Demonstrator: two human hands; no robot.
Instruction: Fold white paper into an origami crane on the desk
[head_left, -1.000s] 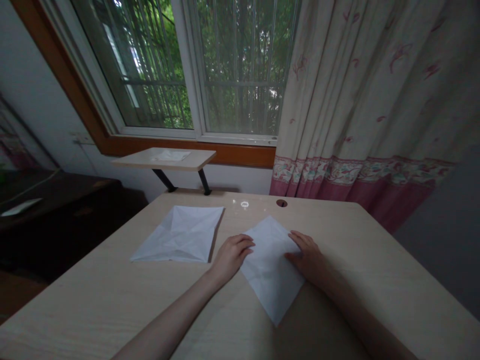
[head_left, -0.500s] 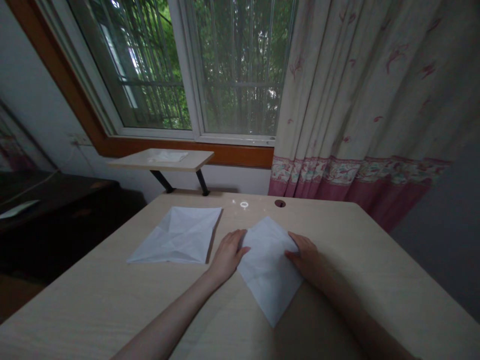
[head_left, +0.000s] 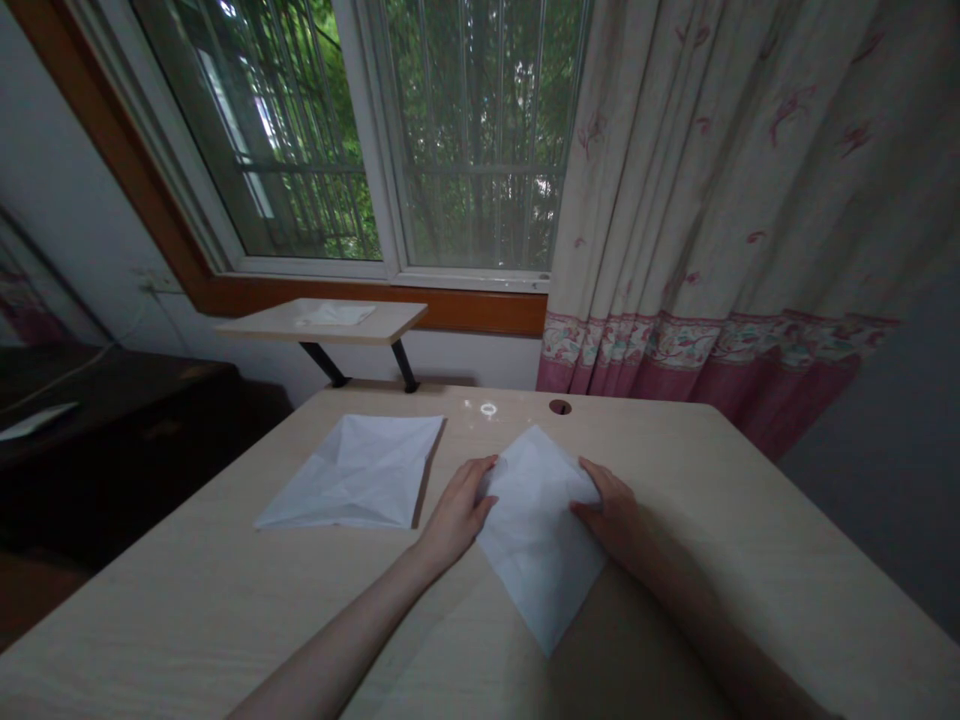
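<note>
A white sheet of paper [head_left: 538, 530] lies turned like a diamond on the light wooden table [head_left: 225, 600]. My left hand [head_left: 457, 505] holds its left corner with fingers curled at the edge. My right hand [head_left: 611, 505] grips the right corner, fingers bent over the paper. The sheet's far part looks slightly lifted between the two hands. A second white creased sheet [head_left: 356, 470] lies flat to the left, apart from my hands.
A small raised shelf [head_left: 322, 322] with a paper on it stands at the table's far left. A round cable hole [head_left: 559, 407] sits near the far edge. A window and a patterned curtain [head_left: 712, 200] are behind. Dark furniture [head_left: 90, 420] stands left.
My left hand slid from on top of the sheet to its left edge. Both hands have drawn the side corners in a little, and the far corner has risen slightly.
</note>
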